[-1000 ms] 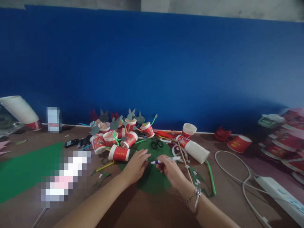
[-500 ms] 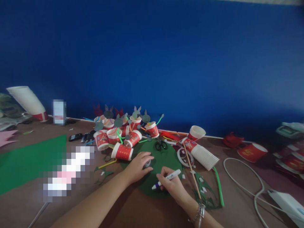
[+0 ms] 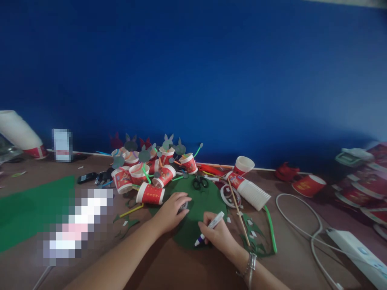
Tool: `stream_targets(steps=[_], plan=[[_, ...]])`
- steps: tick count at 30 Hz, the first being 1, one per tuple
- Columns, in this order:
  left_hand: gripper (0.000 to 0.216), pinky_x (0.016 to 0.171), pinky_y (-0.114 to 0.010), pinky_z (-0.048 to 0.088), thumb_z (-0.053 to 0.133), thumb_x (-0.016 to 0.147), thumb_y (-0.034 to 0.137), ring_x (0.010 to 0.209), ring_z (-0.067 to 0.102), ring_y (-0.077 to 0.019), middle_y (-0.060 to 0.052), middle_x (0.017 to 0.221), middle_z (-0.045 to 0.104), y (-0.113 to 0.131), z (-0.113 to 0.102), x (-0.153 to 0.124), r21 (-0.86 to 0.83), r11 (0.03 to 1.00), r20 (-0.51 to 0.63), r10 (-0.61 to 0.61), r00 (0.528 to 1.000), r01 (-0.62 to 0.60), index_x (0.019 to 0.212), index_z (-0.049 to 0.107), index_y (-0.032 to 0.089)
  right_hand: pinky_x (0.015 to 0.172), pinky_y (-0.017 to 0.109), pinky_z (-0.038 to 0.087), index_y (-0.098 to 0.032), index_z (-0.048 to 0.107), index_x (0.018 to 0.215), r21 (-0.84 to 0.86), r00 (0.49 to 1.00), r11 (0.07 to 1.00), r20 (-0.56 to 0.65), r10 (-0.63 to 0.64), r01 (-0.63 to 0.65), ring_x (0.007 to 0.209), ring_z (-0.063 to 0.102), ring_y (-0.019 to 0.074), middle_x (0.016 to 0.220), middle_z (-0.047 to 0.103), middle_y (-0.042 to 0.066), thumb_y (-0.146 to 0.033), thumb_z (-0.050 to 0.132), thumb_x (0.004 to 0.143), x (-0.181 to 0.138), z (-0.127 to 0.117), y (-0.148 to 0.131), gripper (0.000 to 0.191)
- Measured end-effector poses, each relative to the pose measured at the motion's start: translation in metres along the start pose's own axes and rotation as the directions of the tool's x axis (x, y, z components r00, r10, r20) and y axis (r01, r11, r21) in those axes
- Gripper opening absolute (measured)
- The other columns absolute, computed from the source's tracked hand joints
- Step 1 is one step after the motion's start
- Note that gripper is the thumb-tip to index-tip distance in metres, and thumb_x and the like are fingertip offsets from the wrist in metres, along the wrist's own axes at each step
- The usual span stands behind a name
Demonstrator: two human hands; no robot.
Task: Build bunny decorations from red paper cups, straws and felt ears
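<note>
My right hand [image 3: 216, 233] grips a white marker [image 3: 218, 218] with a purple collar, its tip slanting down to the lower part of a dark green paper sheet [image 3: 198, 209]. On the left side of that sheet my left hand [image 3: 173, 211] curls its fingers and thumb around a small round grey object [image 3: 183, 207], perhaps a tape roll, pressed to the paper. Black-handled scissors [image 3: 200, 183] lie at the sheet's far end. Just beyond my left hand, a red paper cup [image 3: 150, 193] rests on its side.
Behind stand several cups with straws and paper animal heads [image 3: 144, 155]. To the right are a tape roll [image 3: 230, 196], a wooden stick [image 3: 238, 212], a cup stack [image 3: 248, 190], green scraps [image 3: 256, 241], and a power strip [image 3: 358, 251] with its cable. Green paper [image 3: 36, 211] lies left.
The marker has tilted steeper, and its tip has come down near the sheet's lower edge. My left hand keeps its hold on the round object. The whole view has shifted slightly.
</note>
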State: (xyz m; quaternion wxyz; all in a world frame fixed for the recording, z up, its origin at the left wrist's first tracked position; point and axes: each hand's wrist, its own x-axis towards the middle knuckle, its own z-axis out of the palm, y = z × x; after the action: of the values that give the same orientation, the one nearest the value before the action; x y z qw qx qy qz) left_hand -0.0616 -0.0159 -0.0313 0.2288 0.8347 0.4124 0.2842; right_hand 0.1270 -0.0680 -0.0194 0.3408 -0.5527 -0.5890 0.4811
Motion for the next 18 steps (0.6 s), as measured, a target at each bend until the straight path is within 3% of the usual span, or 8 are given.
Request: stream_targets(steps=[9,15,18], plan=[[0.035,0.102,-0.039,0.039,0.055,0.081,0.018,0.118,0.048,-0.0227,-0.009,0.123,0.055,-0.0011,0.0007,0.0,0.003,1.0,-0.011,0.008,1.0,-0.008,0.115,0.058,0.022,0.036,0.018,0.025,-0.022,0.035,0.054,0.012,1.0,1.0,0.009,0.006,-0.006,0.033,0.043,0.0078,0.038,0.04,-0.009,-0.031,0.053,0.069,-0.0009,0.0011,-0.0032,0.024],[0.035,0.101,-0.04,0.04,0.054,0.081,0.018,0.116,0.049,-0.0224,-0.009,0.122,0.056,-0.0038,0.0021,-0.0001,0.004,1.0,-0.016,0.027,0.999,-0.027,0.115,0.057,0.023,0.04,0.019,0.027,-0.022,0.036,0.055,0.084,0.984,0.996,-0.176,0.007,0.008,0.037,0.041,0.0076,0.038,0.041,-0.009,-0.036,0.052,0.074,0.0053,-0.004,-0.0054,0.028],[0.032,0.1,-0.039,0.04,0.053,0.083,0.021,0.116,0.049,-0.0222,-0.009,0.122,0.056,-0.0043,0.0022,-0.0001,0.0,0.999,-0.027,0.035,0.999,-0.035,0.115,0.057,0.022,0.041,0.019,0.027,-0.022,0.036,0.055,0.092,0.984,0.995,-0.178,-0.01,0.026,0.038,0.038,0.0073,0.038,0.039,-0.009,-0.035,0.052,0.075,0.0058,-0.007,-0.0064,0.028]])
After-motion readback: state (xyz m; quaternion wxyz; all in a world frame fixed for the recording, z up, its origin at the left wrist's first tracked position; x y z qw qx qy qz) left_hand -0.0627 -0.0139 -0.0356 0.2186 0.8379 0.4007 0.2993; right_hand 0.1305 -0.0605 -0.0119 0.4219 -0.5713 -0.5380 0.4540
